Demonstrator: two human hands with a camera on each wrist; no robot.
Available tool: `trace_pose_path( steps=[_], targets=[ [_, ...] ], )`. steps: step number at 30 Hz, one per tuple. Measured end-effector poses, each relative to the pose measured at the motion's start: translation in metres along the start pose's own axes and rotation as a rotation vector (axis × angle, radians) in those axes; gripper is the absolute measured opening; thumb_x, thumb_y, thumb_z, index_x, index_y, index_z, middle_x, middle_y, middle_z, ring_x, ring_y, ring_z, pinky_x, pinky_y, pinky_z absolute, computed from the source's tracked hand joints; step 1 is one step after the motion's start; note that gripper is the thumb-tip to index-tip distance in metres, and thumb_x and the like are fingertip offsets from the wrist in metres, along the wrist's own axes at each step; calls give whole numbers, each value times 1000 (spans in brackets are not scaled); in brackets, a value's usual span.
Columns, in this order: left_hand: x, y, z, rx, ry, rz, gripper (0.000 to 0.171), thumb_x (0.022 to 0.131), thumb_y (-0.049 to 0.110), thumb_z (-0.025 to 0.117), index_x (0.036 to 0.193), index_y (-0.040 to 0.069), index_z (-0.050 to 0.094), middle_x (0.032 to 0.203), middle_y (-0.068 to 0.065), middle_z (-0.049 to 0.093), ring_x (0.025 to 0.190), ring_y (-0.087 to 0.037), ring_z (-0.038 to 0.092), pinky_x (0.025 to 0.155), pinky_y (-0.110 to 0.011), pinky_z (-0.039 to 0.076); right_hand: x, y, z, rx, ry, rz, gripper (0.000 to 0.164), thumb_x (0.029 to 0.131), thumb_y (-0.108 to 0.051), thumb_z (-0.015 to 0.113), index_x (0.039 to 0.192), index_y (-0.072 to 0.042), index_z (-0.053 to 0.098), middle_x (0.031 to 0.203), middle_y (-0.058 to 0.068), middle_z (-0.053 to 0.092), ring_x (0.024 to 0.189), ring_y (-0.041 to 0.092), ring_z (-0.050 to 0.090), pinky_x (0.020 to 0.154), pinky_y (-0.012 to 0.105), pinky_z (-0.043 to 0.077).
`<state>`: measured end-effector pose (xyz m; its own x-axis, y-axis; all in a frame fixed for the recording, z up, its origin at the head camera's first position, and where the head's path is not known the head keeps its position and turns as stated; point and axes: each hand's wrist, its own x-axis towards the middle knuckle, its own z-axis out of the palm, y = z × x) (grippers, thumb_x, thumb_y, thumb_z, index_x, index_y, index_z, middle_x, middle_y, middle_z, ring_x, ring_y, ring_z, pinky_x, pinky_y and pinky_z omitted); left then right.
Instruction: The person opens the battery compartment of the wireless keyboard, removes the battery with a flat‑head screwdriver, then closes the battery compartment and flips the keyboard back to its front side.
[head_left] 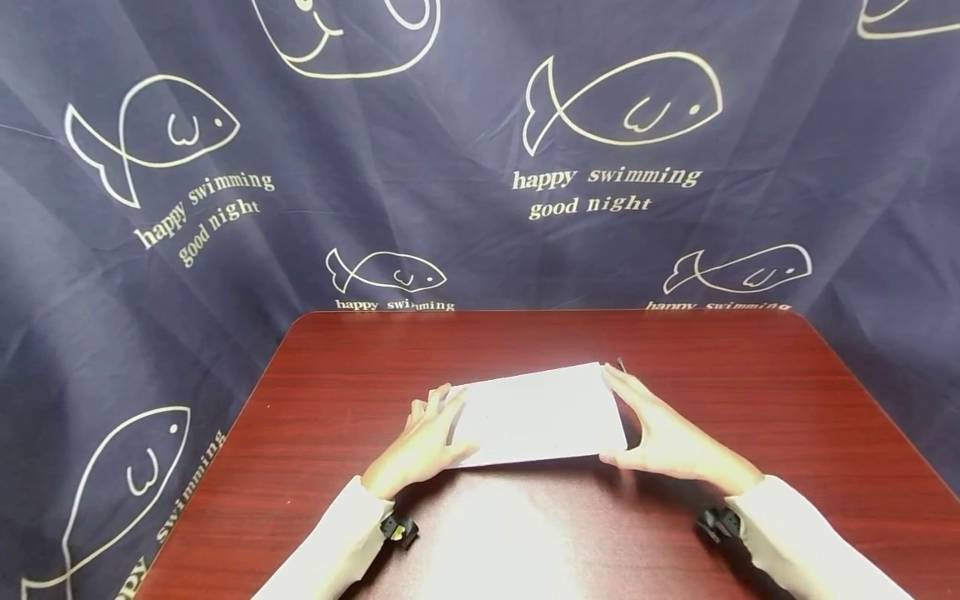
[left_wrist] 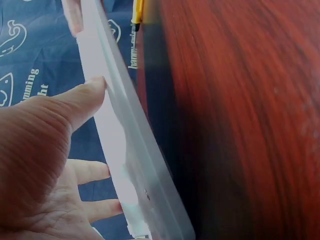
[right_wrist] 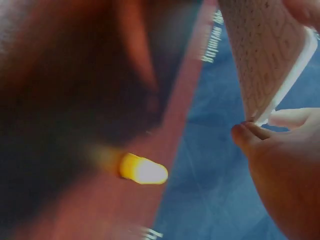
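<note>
Desk: Where are we?

Photographer: At a reddish-brown table (head_left: 787, 400) before a navy curtain (head_left: 480, 167) printed with outlined fish and the words "happy swimming good night." Nearest are a white left sleeve (head_left: 330, 542) and a white right sleeve (head_left: 810, 542), with a black device (head_left: 400, 529) at the left wrist and a second device (head_left: 720, 525) at the right.

Desk: And the 2 hands?

Photographer: The left hand (head_left: 422, 443) grips the left end of a white slab (head_left: 536, 417), thumb at the near edge, fingers toward the far one. The right hand (head_left: 671, 442) spans the right end in a wide C, thumb at the near corner, fingertips at the far corner. The slab hangs between them, tilted, above the table.

Desk: How would it handle?

Photographer: Likely light and stiff, its long edges looking straight between the 2 grips. The smooth side wall could prove slippery. The right wrist view shows rows of key-like shapes underneath, probably the part to spare; the short ends and corners look like the best hold.

Desk: Containers?

Photographer: None I can identify; whether the slab is hollow or holds anything, I cannot tell.

Desk: Farther off?

Photographer: A slim dark tip (head_left: 621, 365) pokes out beside the right fingertips. The left wrist view shows a yellow item (left_wrist: 139, 10), black at its end, near the slab's far end; whether these 2 are the same is unclear.
</note>
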<state>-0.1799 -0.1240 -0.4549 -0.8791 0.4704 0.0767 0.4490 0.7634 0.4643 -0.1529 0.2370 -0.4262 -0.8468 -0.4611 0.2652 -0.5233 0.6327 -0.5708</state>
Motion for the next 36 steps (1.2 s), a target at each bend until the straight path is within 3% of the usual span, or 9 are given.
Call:
trace_pose_path(
  steps=[4, 10, 20, 25, 30, 36],
  targets=[
    [1, -1, 0, 20, -13, 0, 80, 80, 46, 70, 145, 13, 38, 148, -21, 25, 117, -45, 32, 95, -56, 28, -3, 5, 14, -25, -41, 34, 110, 65, -29, 86, 149, -3, 21, 151, 17, 24, 136, 35, 22, 102, 49, 25],
    [3, -2, 4, 113, -26, 20, 81, 76, 47, 73, 143, 13, 42, 148, -20, 27, 117, -45, 32, 91, -56, 30, -8, 6, 29, -119, -101, 50, 109, 63, -25, 86, 146, 6, 22, 145, 26, 29, 133, 36, 28, 99, 48, 31],
    [1, 2, 4, 156, -16, 21, 81, 75, 48, 74, 141, 14, 43, 146, -21, 29, 112, -46, 34, 86, -56, 32, -4, 4, 33, -118, -163, 84, 101, 66, -21, 83, 142, 10, 26, 147, 28, 26, 134, 38, 26, 101, 47, 29],
    [1, 1, 3, 156, -24, 18, 81, 74, 48, 74, 141, 14, 43, 146, -20, 29, 113, -46, 34, 87, -56, 32, 8, 2, 26, -126, -80, 95, 76, 73, -24, 80, 131, 12, 44, 133, 28, 45, 124, 40, 41, 98, 54, 32],
    [-2, 0, 1, 148, -26, 17, 82, 73, 48, 75, 141, 14, 43, 146, -20, 28, 114, -44, 35, 87, -55, 33, 33, 3, 23, -114, 45, 16, 43, 75, -6, 76, 114, 3, 63, 107, 16, 60, 100, 32, 56, 85, 48, 43],
    [-4, 1, 2, 147, -16, 35, 83, 73, 48, 75, 141, 13, 44, 146, -21, 29, 113, -45, 35, 86, -55, 33, 62, 12, 27, -60, -3, -11, 27, 74, 6, 72, 99, -5, 69, 85, 2, 62, 80, 21, 58, 71, 37, 47]
  ],
)
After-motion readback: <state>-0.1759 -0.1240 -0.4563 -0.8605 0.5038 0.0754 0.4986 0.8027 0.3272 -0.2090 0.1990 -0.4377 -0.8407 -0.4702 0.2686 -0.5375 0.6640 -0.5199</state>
